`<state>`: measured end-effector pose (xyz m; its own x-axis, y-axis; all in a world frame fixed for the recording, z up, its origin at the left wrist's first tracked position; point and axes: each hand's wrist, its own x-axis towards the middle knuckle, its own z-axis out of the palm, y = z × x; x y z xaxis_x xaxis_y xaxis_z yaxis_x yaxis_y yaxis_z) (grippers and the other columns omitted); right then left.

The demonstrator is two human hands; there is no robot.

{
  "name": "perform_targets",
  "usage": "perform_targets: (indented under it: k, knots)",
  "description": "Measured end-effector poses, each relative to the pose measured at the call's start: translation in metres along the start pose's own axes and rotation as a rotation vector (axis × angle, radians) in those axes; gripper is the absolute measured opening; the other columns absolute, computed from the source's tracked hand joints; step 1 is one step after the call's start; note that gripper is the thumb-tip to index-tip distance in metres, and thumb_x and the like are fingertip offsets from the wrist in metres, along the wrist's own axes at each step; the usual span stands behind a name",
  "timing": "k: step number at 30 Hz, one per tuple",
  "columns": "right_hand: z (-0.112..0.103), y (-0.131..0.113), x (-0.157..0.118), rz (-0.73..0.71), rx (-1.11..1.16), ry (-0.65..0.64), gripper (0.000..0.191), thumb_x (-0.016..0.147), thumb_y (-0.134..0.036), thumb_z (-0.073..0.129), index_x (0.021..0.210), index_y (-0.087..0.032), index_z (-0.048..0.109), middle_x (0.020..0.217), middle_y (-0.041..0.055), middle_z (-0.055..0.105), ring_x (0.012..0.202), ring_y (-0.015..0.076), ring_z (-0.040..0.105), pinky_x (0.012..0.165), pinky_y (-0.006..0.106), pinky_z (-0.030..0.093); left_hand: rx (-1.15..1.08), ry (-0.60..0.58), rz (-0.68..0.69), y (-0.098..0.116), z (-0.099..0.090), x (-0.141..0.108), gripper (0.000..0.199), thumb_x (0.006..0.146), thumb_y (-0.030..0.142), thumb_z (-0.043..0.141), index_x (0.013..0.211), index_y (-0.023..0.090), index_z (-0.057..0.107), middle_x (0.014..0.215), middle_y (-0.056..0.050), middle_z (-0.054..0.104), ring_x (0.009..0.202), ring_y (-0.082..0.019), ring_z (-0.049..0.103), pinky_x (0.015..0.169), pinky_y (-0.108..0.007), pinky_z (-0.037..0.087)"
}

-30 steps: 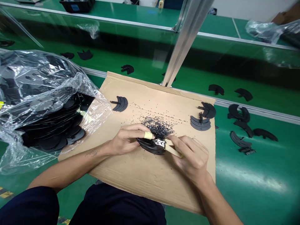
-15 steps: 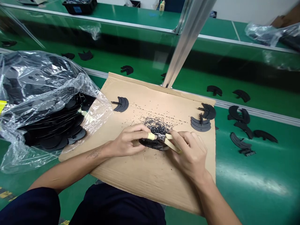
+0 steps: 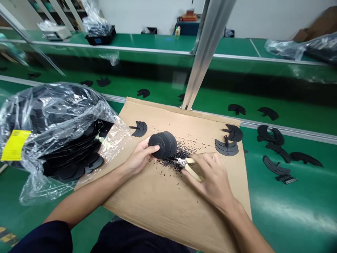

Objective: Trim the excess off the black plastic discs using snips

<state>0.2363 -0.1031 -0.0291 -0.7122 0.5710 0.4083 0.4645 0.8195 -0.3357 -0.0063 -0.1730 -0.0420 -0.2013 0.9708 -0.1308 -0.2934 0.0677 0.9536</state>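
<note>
My left hand [image 3: 143, 154] grips a round black plastic part [image 3: 163, 144] made of overlapping curved plates, thumb on its face. In my right hand [image 3: 210, 175] is a pair of side cutters [image 3: 191, 168] with cream handles, which stand apart. The cutter jaws point left, just under the part's lower right edge; whether they touch it I cannot make out. Beneath both hands lies a heap of tiny black plastic scraps [image 3: 181, 151], scattered over a cardboard sheet [image 3: 163, 211].
A clear plastic bag [image 3: 65, 105] full of black parts stands at the left, yellow label [image 3: 16, 144] facing me. Fan-shaped black parts [image 3: 226, 147] lie at the cardboard's right edge, more on the green table [image 3: 284, 196]. A metal post [image 3: 204, 59] rises behind the cardboard.
My left hand has turned the black part up so its flat face shows. The cutters have moved slightly away from it, downward. The camera view has tilted up.
</note>
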Motion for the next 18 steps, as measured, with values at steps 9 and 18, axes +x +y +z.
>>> perform_targets:
  k: [9, 18]
  knots:
    - [0.003, -0.016, -0.009, -0.205, 0.067, -0.236, 0.022, 0.091, -0.033, 0.060, 0.108, -0.019, 0.063, 0.097, 0.0073, 0.065, 0.092, 0.0234, 0.053, 0.088, 0.042, 0.043, -0.263, 0.170, -0.073, -0.001, 0.007, 0.013, 0.037, 0.090, 0.051, 0.063, 0.109, 0.022, 0.074, 0.114, -0.009, 0.075, 0.120, -0.029, 0.065, 0.102, -0.044, 0.056]
    - [0.004, -0.028, -0.019, -0.173, 0.071, -0.465, 0.021, 0.089, -0.035, 0.060, 0.102, -0.019, 0.063, 0.107, 0.0088, 0.062, 0.099, 0.0252, 0.053, 0.096, 0.043, 0.043, 0.574, 0.045, 0.319, 0.044, -0.038, 0.089, 0.051, 0.091, 0.057, 0.059, 0.117, 0.014, 0.068, 0.118, -0.013, 0.072, 0.114, -0.028, 0.066, 0.097, -0.039, 0.054]
